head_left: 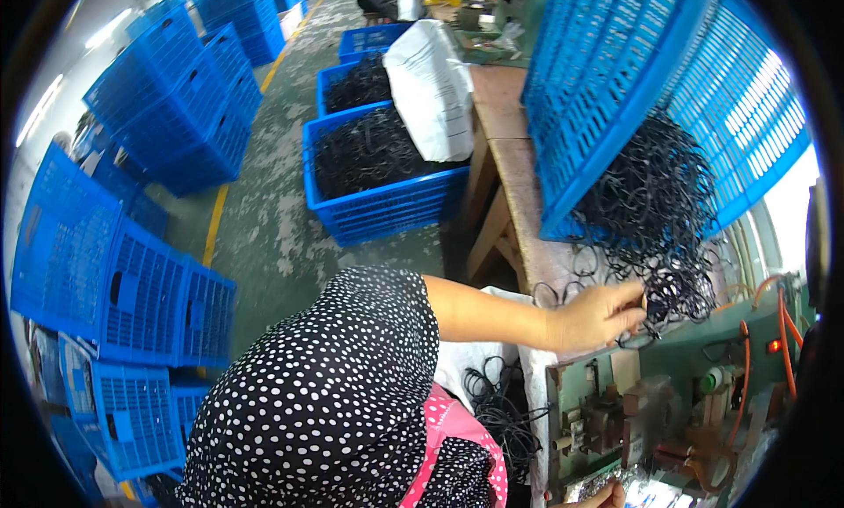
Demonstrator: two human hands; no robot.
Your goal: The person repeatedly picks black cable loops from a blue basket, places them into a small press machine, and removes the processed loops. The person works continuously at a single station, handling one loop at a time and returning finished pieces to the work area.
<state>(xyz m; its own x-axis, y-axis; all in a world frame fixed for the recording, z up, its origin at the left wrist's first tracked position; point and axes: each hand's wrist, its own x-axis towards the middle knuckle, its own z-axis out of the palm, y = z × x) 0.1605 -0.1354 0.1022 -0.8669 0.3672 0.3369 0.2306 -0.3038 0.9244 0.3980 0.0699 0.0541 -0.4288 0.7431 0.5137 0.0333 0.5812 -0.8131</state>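
Note:
My left hand [602, 316] reaches out to the edge of a heap of black rings [655, 187], thin rubbery-looking loops that spill from a tilted blue crate [585, 148] onto the wooden table [514, 178]. Its fingers are pinched at some loose black rings at the front of the heap. Only part of my right hand [608, 494] shows at the bottom edge, beside the green machine [576, 376]. The fingers there are drawn together, and what they hold, if anything, is hidden. Metal clamps and fittings [607, 420] on the machine lie between my hands.
Blue crates full of black rings [374, 152] stand on the floor beyond the table, a white sack [431, 90] over them. More black loops [501, 411] lie on white cloth near my lap. Orange hoses [785, 341] run at the right. Stacked blue crates [176, 95] line the left.

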